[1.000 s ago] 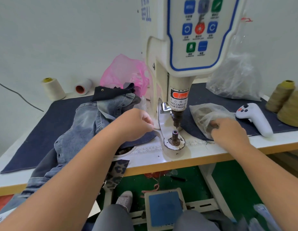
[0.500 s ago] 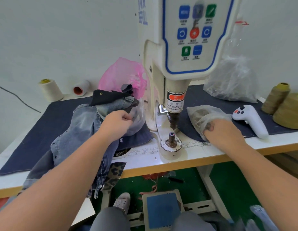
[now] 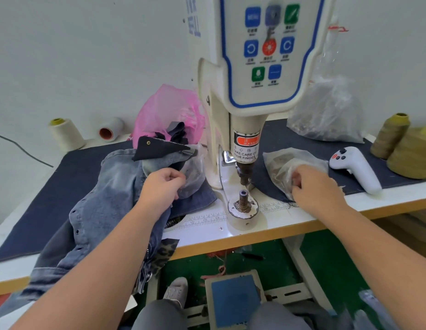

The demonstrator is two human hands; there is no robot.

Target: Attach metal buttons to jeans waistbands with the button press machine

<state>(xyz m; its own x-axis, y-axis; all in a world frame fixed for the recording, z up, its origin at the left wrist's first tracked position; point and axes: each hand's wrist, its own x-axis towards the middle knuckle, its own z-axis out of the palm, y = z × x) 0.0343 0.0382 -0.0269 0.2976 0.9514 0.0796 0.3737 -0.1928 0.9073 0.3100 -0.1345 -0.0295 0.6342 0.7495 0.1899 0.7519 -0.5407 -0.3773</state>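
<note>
The left hand has its fingers curled into a small clear bag at 9 o'clock of the button press machine, beside the jeans on the tabletop. The right hand has its fingers curled inside another clear bag at 3 o'clock; whether they hold buttons I cannot tell.

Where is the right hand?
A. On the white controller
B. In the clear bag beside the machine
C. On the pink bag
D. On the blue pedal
B: the right hand has its fingers in the mouth of the clear bag, just right of the machine.
</note>
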